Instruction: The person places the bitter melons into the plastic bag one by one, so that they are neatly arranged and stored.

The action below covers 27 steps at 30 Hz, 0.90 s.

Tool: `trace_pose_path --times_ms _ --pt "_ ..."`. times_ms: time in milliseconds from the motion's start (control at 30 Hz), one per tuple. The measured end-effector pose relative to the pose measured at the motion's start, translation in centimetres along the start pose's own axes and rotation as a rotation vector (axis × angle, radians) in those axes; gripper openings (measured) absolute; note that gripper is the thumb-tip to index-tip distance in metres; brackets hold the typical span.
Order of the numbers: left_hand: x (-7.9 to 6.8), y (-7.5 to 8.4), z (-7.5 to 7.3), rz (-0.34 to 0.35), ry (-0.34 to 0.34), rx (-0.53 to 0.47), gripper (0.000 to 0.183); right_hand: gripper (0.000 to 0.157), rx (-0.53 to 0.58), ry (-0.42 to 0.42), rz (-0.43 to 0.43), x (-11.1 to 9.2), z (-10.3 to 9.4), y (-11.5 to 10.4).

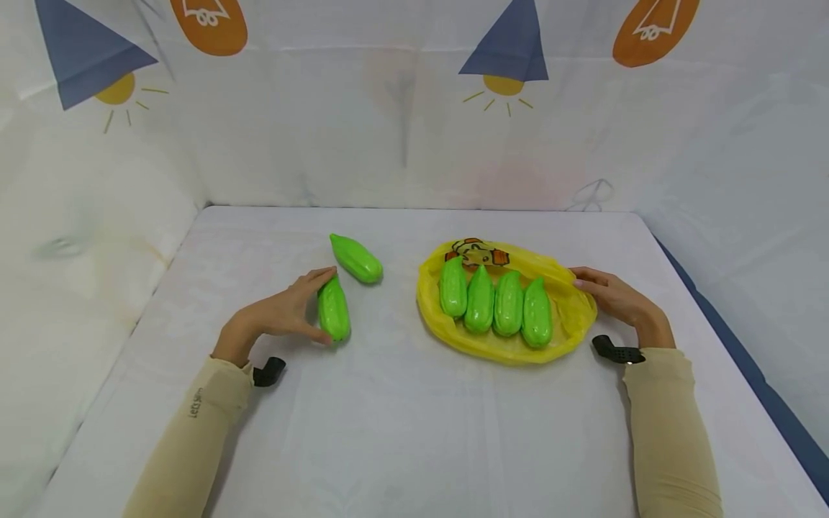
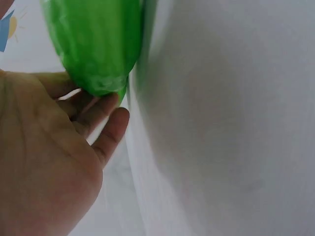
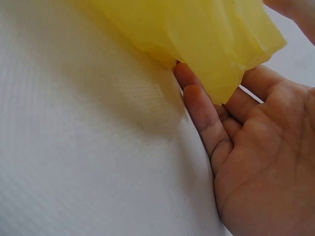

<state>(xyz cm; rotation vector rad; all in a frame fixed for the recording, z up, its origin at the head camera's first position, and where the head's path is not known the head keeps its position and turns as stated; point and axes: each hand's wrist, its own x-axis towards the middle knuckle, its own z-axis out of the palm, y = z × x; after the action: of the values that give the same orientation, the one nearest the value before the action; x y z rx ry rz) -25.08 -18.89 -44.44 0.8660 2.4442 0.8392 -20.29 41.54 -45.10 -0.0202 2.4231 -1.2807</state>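
My left hand (image 1: 285,311) spans a glossy green gourd-shaped toy vegetable (image 1: 333,309), thumb at its near end and fingertips at its far end. In the left wrist view, the fingers curl under the end of this green vegetable (image 2: 98,44), close to the white surface. On the right, my right hand (image 1: 618,296) pinches the edge of a yellow plastic bag (image 1: 570,334) spread out like a shallow bowl. Several similar green vegetables (image 1: 479,302) lie side by side inside it. The right wrist view has fingers (image 3: 202,108) behind the thin yellow plastic (image 3: 197,34).
One more green vegetable (image 1: 358,260) lies just behind the one at my left hand. A white cloth-covered table (image 1: 414,432) carries everything. White hangings with printed lamps (image 1: 505,50) stand at the back and sides. The bag has a cartoon print (image 1: 476,253).
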Motion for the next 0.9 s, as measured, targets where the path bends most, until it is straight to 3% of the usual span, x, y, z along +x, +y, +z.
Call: trace_pose_path --times_ms 133,333,900 --pt "0.5 0.1 0.3 -0.014 0.028 0.021 0.125 0.058 0.001 -0.002 -0.001 -0.1 0.1 -0.1" --pt "0.5 0.5 0.2 0.056 0.062 0.003 0.125 0.056 -0.017 0.002 -0.009 -0.1 0.1 -0.2" --pt "1.1 2.4 1.3 0.174 0.107 -0.012 0.124 0.057 -0.01 -0.001 0.0 -0.1 0.0 -0.2"
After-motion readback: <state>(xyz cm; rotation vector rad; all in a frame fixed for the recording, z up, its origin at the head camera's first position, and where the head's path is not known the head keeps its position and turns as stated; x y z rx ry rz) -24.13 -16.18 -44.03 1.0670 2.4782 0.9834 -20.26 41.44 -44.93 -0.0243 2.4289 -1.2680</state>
